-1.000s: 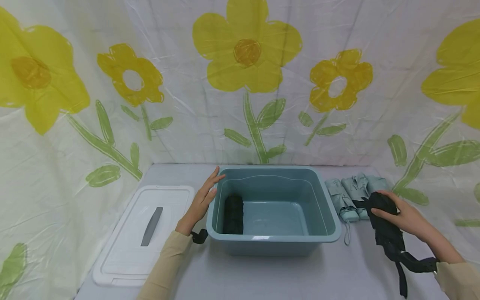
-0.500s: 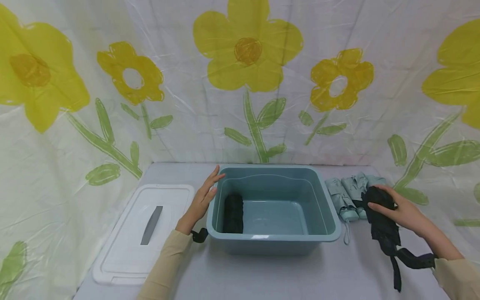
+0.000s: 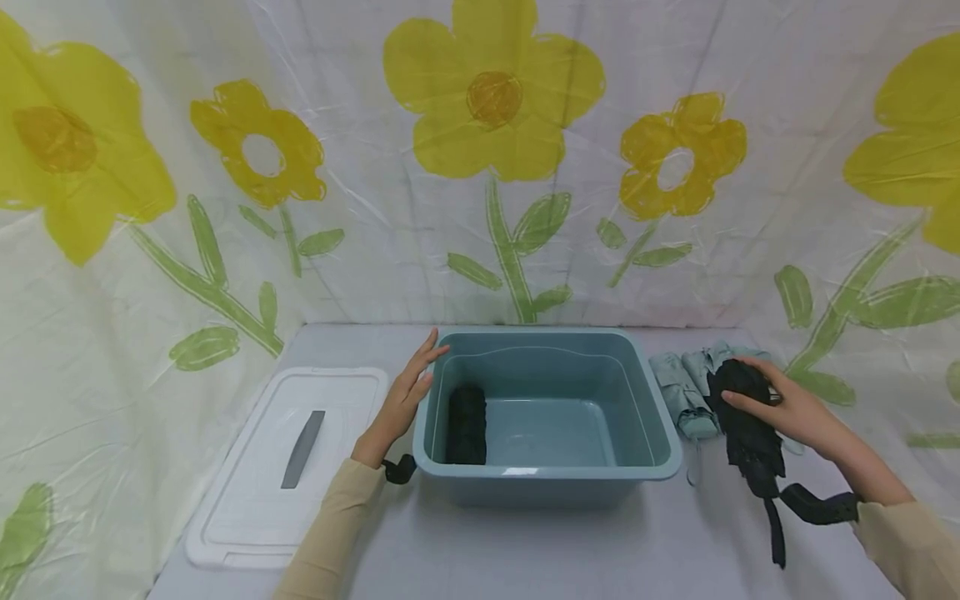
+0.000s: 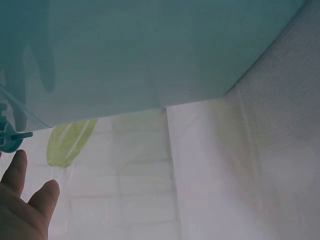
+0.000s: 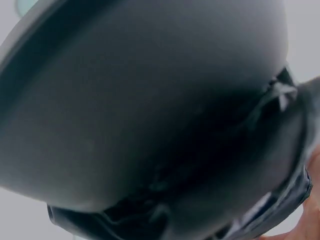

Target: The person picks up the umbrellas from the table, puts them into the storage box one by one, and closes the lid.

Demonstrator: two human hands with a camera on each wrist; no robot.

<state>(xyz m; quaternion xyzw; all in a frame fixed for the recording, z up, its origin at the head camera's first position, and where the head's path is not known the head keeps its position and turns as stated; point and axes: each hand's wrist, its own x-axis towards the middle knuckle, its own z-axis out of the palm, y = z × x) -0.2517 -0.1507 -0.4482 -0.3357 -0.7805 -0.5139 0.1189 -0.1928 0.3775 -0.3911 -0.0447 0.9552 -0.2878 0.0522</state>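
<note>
Hanging behind everything, a flowered sheet (image 3: 360, 75) is facing the bench (image 3: 555, 554), where a blue box (image 3: 528, 475) is standing uncovered. A white lid (image 3: 247, 500) is lying to its left. Pale folded umbrellas (image 3: 678, 392) are resting beside the box's right side. One black umbrella (image 3: 467, 425) is lying inside, along the left wall. Outside, to the right of the box, the right hand (image 3: 802, 410) is being nearer and is grasping the second black umbrella (image 3: 742, 417), whose long axis is running far to near, slanting slightly rightward. The left hand (image 3: 403, 396) is holding nothing, fingers loosely spread near the left rim; contact I cannot tell. A thin strap (image 3: 776, 533) is hanging from the second umbrella's near end.
</note>
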